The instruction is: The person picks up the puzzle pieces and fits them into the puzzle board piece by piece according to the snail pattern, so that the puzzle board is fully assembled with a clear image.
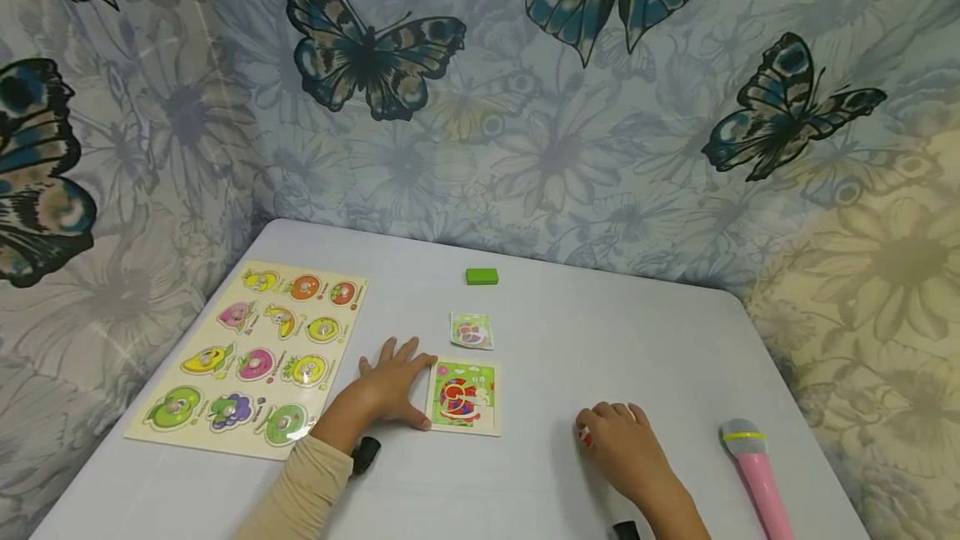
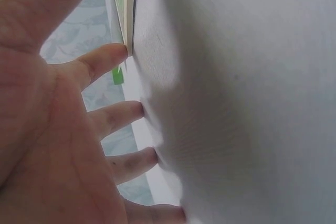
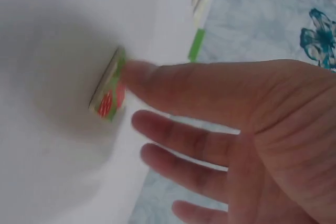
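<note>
My left hand (image 1: pixel 386 390) rests on the white table with its fingers spread. Its thumb and index finger touch the left edge of a small square picture puzzle (image 1: pixel 489 428), which has a pale border and a red, green and white picture. Off to the right, my right hand (image 1: pixel 622 444) pinches a small puzzle piece (image 3: pixel 109 90) with green and red print, low over the table. Part of that piece is hidden behind the thumb in the right wrist view. Behind the puzzle lies a small picture card (image 1: pixel 471 330) with similar colours.
A large fruit peg board (image 1: pixel 327 394) covers the table's left side. Near the back edge sits a green block (image 1: pixel 482 276). A pink toy microphone (image 1: pixel 761 473) lies at the right. Butterfly-patterned walls (image 1: pixel 555 140) stand behind and beside the table.
</note>
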A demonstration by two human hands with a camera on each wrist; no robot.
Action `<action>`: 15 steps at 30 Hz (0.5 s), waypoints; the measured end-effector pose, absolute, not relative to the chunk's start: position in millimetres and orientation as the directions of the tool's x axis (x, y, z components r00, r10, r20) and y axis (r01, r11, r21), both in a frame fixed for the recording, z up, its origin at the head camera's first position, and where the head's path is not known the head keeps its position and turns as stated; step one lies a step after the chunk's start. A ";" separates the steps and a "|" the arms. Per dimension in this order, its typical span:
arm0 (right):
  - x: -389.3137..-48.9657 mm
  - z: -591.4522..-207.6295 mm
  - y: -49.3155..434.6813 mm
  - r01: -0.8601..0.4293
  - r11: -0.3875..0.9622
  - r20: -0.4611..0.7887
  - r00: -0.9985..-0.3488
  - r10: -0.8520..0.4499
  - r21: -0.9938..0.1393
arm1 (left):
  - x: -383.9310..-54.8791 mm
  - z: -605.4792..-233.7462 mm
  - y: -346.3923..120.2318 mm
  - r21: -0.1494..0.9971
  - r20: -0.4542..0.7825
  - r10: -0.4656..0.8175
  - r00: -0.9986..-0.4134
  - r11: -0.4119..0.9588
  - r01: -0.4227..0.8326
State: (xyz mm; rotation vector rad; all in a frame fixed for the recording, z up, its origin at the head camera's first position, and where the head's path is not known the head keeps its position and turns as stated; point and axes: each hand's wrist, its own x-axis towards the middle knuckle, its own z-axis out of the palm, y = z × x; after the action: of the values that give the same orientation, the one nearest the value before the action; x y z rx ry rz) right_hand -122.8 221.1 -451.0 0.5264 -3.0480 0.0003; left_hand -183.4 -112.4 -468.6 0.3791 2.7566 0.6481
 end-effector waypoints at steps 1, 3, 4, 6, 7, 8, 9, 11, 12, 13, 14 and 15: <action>-122.6 -451.0 223.9 -0.331 0.944 0.042 -0.943 -0.331 0.008 | -183.8 -468.7 -112.6 0.465 -0.212 0.315 -0.925 0.865 0.188; -122.9 -452.0 227.1 -0.325 0.946 0.023 -0.945 -0.325 0.012 | -184.3 -469.1 -113.3 0.461 -0.213 0.315 -0.925 0.867 0.189; -123.1 -452.9 228.1 -0.326 0.945 0.017 -0.945 -0.326 0.016 | -184.4 -469.5 -113.7 0.459 -0.214 0.315 -0.925 0.868 0.190; -122.8 -455.0 228.8 -0.323 0.946 0.011 -0.946 -0.323 0.014 | -184.2 -469.7 -114.1 0.457 -0.217 0.318 -0.923 0.868 0.191; -122.8 -455.9 229.1 -0.327 0.945 0.012 -0.945 -0.327 0.015 | -184.0 -469.8 -114.0 0.458 -0.219 0.319 -0.922 0.868 0.191; -122.6 -456.6 229.2 -0.331 0.944 0.015 -0.944 -0.331 0.014 | -183.6 -469.9 -114.0 0.459 -0.221 0.319 -0.922 0.868 0.190; -122.2 -457.2 229.3 -0.335 0.942 0.020 -0.942 -0.335 0.013 | -183.4 -469.8 -113.9 0.461 -0.222 0.319 -0.922 0.867 0.189; -121.5 -458.0 229.2 -0.346 0.938 0.035 -0.938 -0.346 0.011 | -182.9 -469.2 -113.3 0.465 -0.222 0.319 -0.922 0.865 0.187; -121.6 -458.3 229.1 -0.352 0.936 0.043 -0.935 -0.352 0.012 | -182.6 -468.8 -113.2 0.466 -0.221 0.318 -0.922 0.865 0.186; -121.7 -458.4 229.0 -0.357 0.934 0.049 -0.933 -0.357 0.014 | -182.5 -468.6 -113.0 0.468 -0.219 0.317 -0.923 0.864 0.186; -121.8 -458.4 228.9 -0.360 0.933 0.053 -0.931 -0.361 0.016 | -182.5 -468.5 -112.9 0.468 -0.217 0.317 -0.923 0.864 0.187; -122.2 -458.4 228.9 -0.363 0.931 0.055 -0.930 -0.364 0.021 | -182.5 -468.2 -112.7 0.469 -0.215 0.318 -0.924 0.863 0.188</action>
State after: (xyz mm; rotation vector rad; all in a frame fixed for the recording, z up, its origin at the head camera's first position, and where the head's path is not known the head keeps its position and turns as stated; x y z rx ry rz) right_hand -122.2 228.9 -458.4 0.5707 -3.0298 -0.0161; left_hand -182.5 -112.7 -468.2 0.3816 2.7514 0.6503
